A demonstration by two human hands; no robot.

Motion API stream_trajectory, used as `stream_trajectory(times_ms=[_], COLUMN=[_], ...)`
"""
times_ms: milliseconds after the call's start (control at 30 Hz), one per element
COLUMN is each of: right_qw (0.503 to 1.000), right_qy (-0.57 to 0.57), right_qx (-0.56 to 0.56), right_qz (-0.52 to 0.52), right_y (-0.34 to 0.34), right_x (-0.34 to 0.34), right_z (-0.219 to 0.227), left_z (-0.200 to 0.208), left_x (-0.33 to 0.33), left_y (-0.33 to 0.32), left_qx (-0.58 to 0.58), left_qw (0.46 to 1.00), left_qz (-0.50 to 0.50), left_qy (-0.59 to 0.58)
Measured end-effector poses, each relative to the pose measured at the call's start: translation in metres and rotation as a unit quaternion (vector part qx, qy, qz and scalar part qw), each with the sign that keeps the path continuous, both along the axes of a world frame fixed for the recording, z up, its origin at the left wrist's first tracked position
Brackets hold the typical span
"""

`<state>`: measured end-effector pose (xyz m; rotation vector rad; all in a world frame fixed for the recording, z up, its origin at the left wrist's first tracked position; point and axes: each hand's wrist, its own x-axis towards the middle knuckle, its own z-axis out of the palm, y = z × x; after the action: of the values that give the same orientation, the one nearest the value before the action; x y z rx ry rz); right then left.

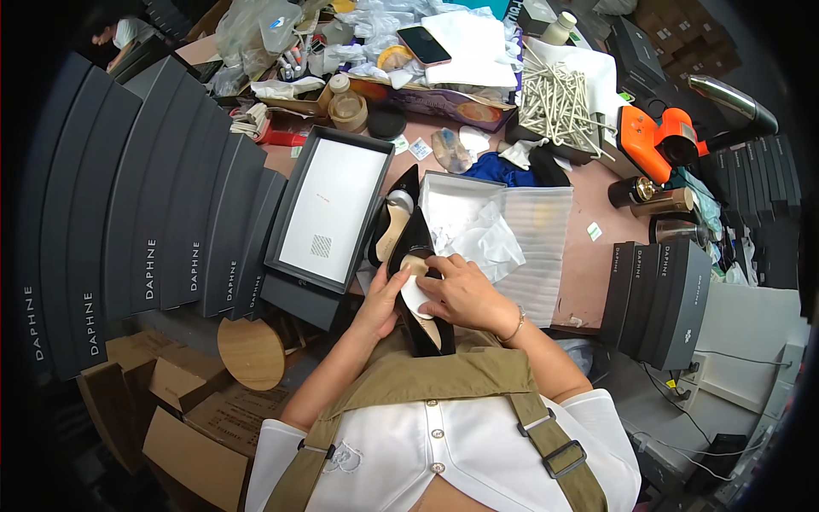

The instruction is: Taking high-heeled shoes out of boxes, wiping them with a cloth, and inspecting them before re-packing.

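My left hand (382, 300) is closed round the side of a black pointed shoe (415, 232), held over my lap with its toe away from me. My right hand (467, 293) reaches into the shoe's opening, its fingers curled onto a flat white piece (415, 296) that lies on the beige insole. Whether that piece is paper or a pad, I cannot tell. A second black pointed shoe (375, 247) lies just beyond on the left, with something whitish in its toe. Behind the shoes, crumpled white tissue (486, 243) spills from an open shoebox (461, 184).
A box lid (328, 209) lies left of the shoes. Dark shoeboxes stand in rows at left (162, 196) and right (657, 299). Toward the back are a tray of white sticks (559, 98), a phone (424, 45), a bottle (345, 102) and an orange device (653, 141).
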<state>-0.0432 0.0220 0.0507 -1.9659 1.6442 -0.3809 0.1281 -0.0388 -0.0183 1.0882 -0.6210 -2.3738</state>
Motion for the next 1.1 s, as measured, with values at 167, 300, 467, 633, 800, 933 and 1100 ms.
stream_trajectory(times_ms=[167,300,467,633,800,933,1100], right_qw=[0.998,0.984,0.979,1.000,0.957,0.980,0.990], right_qy=[-0.055,-0.083,-0.199,-0.010,-0.266,-0.024,0.062], right_qx=[0.032,-0.053,-0.044,-0.008,0.036,-0.084,-0.063], right_qz=[0.003,-0.149,0.000,-0.002,-0.114,-0.178,-0.113], right_y=[-0.010,-0.018,-0.009,-0.023,-0.043,-0.092,-0.104], right_x=[-0.007,0.009,-0.004,-0.001,-0.020,-0.072,-0.088], right_z=[-0.014,-0.039,-0.004,-0.021,-0.039,-0.117,-0.188], left_z=[0.004,0.001,0.004,0.009,0.010,0.007,0.009], left_x=[0.007,0.007,0.025,0.017,0.023,0.027,0.016], left_y=[0.003,0.004,-0.009,-0.010,-0.007,-0.013,-0.010], left_qx=[0.007,-0.003,0.020,-0.026,-0.016,-0.018,-0.073], left_qw=[1.000,1.000,0.998,0.994,0.996,0.998,0.994], left_qz=[-0.003,-0.010,-0.058,-0.105,-0.080,-0.064,0.006], left_qy=[0.006,0.018,0.022,0.031,0.025,-0.012,-0.083])
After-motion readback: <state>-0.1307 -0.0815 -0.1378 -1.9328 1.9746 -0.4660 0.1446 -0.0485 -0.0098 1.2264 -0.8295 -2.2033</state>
